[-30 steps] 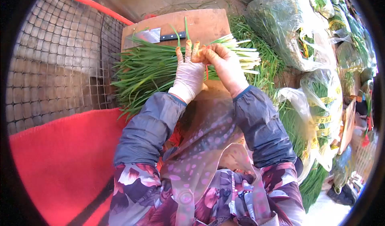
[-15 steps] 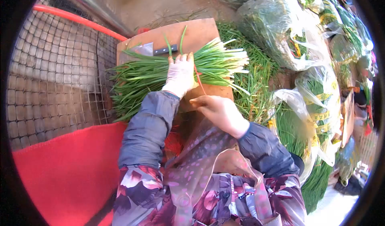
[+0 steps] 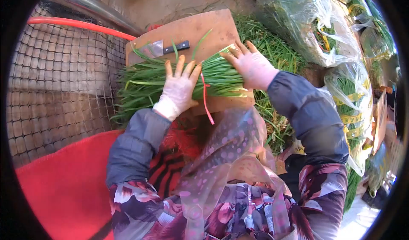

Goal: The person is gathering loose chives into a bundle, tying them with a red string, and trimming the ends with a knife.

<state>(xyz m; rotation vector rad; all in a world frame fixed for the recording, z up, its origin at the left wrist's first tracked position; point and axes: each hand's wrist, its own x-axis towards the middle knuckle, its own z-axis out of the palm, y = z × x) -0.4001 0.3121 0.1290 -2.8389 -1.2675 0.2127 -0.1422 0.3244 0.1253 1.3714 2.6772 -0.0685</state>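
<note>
A bunch of garlic chives (image 3: 219, 78) lies across a brown board (image 3: 213, 22), leafy tips to the left and pale ends to the right. A red tie (image 3: 205, 97) goes round the bunch, its tail hanging over the board's near edge. My left hand (image 3: 178, 88), in a thin whitish glove with stained fingertips, rests on the leaves just left of the tie, fingers spread. At the pale ends is my right hand (image 3: 252, 67), gloved likewise, its fingers apart and touching them. Behind the bunch lies a knife with a black handle (image 3: 176, 47); leaves partly cover its blade.
Loose green leaves (image 3: 272, 41) are heaped right of the board. Clear plastic bags of greens (image 3: 294, 22) stand farther right. On the left are black netting (image 3: 64, 82) with a red rim, a metal pole (image 3: 93, 10) and a red cloth (image 3: 68, 167).
My right hand has let go of the red tie and moved up and right onto the pale ends. The tie now hangs knotted. My left hand has shifted slightly left, its fingers spread wider.
</note>
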